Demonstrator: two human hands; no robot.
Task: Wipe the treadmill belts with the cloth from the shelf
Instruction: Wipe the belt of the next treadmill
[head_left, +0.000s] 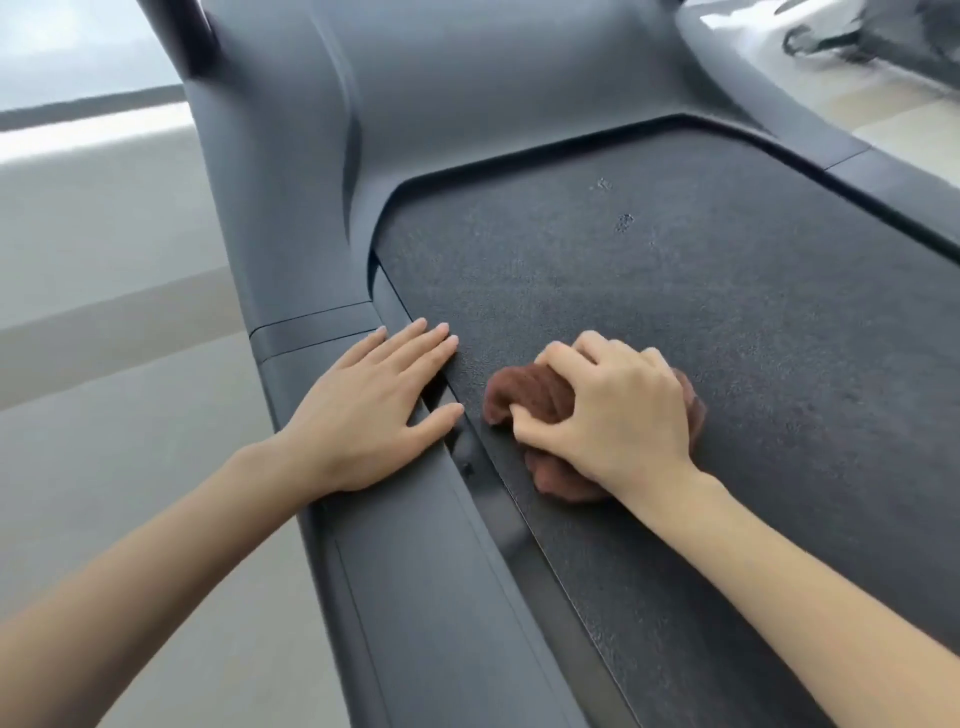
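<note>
Right hand (613, 410) grips the bunched brown cloth (524, 397), pressing it onto the belt (675, 291) to scrub. Left hand (374, 410) lies flat, fingers straight, on the left side rail (415, 597), probably for bracing.

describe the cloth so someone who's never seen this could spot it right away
Start at the wide, dark grainy treadmill belt filling the middle of the view. Near its left edge, the right hand grips a bunched cloth pressed on the belt. It is the only brown, soft thing there; everything around it is dark grey.
</note>
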